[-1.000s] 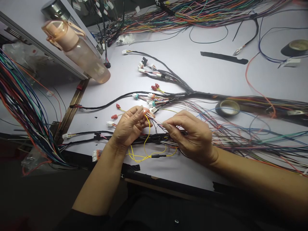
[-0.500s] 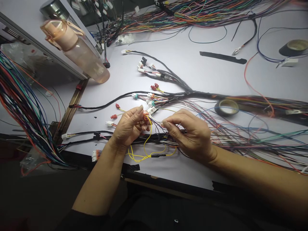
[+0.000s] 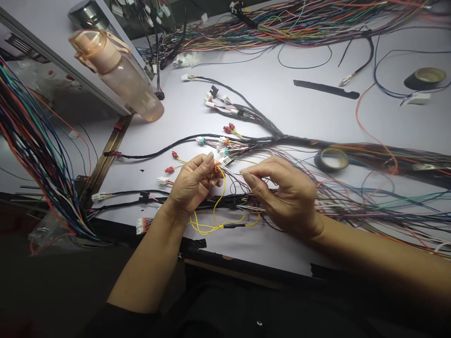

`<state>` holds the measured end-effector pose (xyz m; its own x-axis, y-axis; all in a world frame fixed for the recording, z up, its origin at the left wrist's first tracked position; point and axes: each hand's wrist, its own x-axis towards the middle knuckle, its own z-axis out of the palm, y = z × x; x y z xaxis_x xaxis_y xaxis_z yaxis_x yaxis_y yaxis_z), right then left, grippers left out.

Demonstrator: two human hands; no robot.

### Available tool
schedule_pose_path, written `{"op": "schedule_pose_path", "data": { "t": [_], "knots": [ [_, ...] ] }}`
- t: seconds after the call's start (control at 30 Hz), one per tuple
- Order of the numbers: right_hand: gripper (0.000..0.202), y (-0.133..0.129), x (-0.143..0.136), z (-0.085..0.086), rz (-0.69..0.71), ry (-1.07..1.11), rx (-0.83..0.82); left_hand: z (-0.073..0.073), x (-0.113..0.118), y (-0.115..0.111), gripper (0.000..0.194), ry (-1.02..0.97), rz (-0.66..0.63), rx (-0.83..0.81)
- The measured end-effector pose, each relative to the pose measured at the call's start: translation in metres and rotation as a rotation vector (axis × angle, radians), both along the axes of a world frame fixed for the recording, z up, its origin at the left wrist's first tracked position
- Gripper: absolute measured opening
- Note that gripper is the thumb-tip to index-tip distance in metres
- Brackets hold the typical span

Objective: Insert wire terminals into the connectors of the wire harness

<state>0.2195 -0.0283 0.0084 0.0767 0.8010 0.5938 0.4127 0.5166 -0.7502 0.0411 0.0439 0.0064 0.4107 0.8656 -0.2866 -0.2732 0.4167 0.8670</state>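
Note:
Between the thumb and fingers of my left hand (image 3: 193, 183) is an orange wire connector (image 3: 217, 166), partly hidden by the fingertips. A yellow wire (image 3: 223, 185) and several thin wires run out of it. My right hand (image 3: 285, 192) is closed in a pinch to its right, on the end of a thin white wire (image 3: 237, 172). Just behind the fingers lies a white connector (image 3: 224, 161). Beneath both hands runs a black-taped bundle of the wire harness (image 3: 229, 201). Yellow wires with a black sleeve (image 3: 234, 226) lie in front.
A roll of black tape (image 3: 331, 159) lies on the harness trunk, and a second tape roll (image 3: 424, 78) sits at the far right. The pink water bottle (image 3: 130, 87) stands at the back left. A black strip tool (image 3: 326, 89) lies behind. Loose wires (image 3: 38, 155) hang at the left.
The view has shifted slightly. My right hand has moved a little to the right, away from the orange connector, with the white wire showing at its fingertips. My left hand keeps its grip.

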Motion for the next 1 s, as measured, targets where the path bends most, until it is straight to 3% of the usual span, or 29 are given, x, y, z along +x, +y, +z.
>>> {"op": "schedule_pose_path", "data": {
  "t": [0.17, 0.27, 0.43, 0.63, 0.77, 1.0],
  "knots": [
    [0.005, -0.011, -0.012, 0.019, 0.174, -0.189, 0.16, 0.005, 0.003, -0.002, 0.023, -0.003, 0.034, 0.017],
    [0.006, -0.011, -0.018, 0.018, 0.239, -0.358, 0.185, 0.008, 0.001, -0.003, 0.023, 0.008, 0.049, 0.054],
    [0.009, -0.007, -0.015, 0.003, 0.161, -0.577, 0.201, 0.007, -0.006, -0.005, 0.024, -0.008, 0.021, 0.126],
    [0.007, -0.01, -0.014, 0.001, 0.076, -0.555, 0.182, 0.007, -0.01, -0.008, 0.034, 0.007, -0.06, 0.177],
    [0.003, -0.009, -0.013, 0.004, 0.013, -0.552, 0.172, 0.002, -0.01, -0.007, 0.026, 0.05, -0.034, 0.24],
    [0.006, -0.004, -0.009, 0.002, -0.07, -0.629, 0.203, -0.002, -0.005, -0.002, 0.022, -0.034, -0.055, 0.1]
  ]
}}
